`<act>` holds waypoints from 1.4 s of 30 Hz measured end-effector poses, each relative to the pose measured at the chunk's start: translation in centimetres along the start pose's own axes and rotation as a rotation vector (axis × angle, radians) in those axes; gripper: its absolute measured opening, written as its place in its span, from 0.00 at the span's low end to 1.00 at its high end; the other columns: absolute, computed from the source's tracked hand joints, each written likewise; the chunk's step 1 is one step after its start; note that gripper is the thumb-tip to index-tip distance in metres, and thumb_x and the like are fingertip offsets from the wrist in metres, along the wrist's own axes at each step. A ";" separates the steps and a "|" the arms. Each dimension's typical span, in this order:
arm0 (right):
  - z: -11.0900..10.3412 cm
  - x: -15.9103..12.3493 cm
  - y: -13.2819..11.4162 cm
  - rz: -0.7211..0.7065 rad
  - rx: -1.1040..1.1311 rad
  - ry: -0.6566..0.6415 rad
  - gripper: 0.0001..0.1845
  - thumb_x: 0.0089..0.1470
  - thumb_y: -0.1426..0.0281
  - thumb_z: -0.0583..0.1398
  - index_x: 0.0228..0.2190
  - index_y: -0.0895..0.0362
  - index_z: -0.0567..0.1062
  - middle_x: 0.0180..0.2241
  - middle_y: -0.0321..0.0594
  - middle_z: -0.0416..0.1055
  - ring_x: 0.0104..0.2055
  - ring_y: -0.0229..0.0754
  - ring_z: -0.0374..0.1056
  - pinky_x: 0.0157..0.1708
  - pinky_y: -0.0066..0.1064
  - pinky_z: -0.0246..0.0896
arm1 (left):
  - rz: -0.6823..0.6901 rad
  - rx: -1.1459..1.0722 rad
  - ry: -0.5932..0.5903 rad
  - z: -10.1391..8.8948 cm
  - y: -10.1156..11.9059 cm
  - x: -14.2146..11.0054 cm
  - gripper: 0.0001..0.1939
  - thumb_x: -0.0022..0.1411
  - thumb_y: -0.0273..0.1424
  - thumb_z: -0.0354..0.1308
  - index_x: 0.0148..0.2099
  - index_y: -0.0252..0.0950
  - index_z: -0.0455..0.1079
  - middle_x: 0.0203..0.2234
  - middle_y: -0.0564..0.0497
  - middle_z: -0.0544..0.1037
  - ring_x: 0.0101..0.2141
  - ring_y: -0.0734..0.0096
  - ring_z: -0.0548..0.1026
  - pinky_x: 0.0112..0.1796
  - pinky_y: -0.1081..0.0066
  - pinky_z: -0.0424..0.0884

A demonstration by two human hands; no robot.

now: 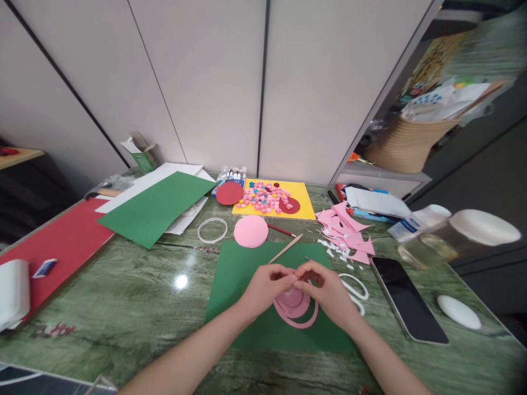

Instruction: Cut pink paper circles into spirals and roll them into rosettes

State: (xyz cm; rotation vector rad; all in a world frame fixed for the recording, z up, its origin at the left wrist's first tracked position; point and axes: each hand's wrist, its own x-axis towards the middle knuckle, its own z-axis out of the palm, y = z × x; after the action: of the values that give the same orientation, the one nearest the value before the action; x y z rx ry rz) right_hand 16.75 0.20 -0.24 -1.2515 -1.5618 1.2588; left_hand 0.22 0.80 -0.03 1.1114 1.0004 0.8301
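My left hand (265, 288) and my right hand (326, 292) meet over a green sheet (230, 274), thumbs and fingers pinched together. Between them is the inner part of a pink paper spiral (297, 323), whose outer strip loops down beneath the fingers. The exact spot they grip is partly hidden by the fingertips. Beside my right hand lie white scissor handles (357, 288); the blades are mostly hidden. A pointed wooden stick (285, 249) rests just beyond my left hand. Behind it lies a pink paper circle (251, 230).
Pink scraps (345, 230), a phone (407, 302), a white mouse-like object (459, 311) and a lidded jar (432, 247) are to the right. Small rolled pieces (263, 197) cover a yellow sheet (305, 197) behind. Leftward are a tape roll (212, 242), another green sheet (160, 206) and red paper (74, 236).
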 end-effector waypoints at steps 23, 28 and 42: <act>0.3 -0.3 1.3 -0.279 -0.205 0.272 0.08 0.53 0.69 0.61 0.33 0.47 0.81 0.37 0.40 0.68 0.39 0.43 0.67 0.40 0.36 0.65 | -0.106 -0.525 -0.086 -0.2 -0.3 0.0 0.14 0.51 0.30 0.63 0.41 0.29 0.75 0.31 0.46 0.77 0.31 0.74 0.72 0.35 0.73 0.63; 0.6 -0.4 1.2 -0.261 -0.272 0.277 0.05 0.51 0.70 0.62 0.29 0.50 0.80 0.36 0.40 0.68 0.41 0.45 0.67 0.42 0.37 0.64 | -0.057 -0.381 -0.024 -0.2 -0.4 -0.1 0.15 0.48 0.31 0.65 0.40 0.31 0.73 0.33 0.47 0.77 0.33 0.72 0.72 0.36 0.73 0.64; 0.4 -0.7 0.9 -0.436 -0.482 0.249 0.05 0.49 0.74 0.61 0.24 0.53 0.74 0.35 0.40 0.65 0.38 0.44 0.67 0.38 0.35 0.64 | -0.017 -0.191 -0.054 -0.1 -0.1 -0.2 0.18 0.44 0.32 0.67 0.39 0.31 0.74 0.33 0.46 0.77 0.34 0.70 0.72 0.38 0.70 0.65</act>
State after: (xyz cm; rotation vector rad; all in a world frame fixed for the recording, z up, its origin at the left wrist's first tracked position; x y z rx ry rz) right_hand 16.73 -0.56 -1.16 -1.2018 -1.8783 0.4462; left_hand 0.06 0.60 -0.05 0.9557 0.8657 0.8588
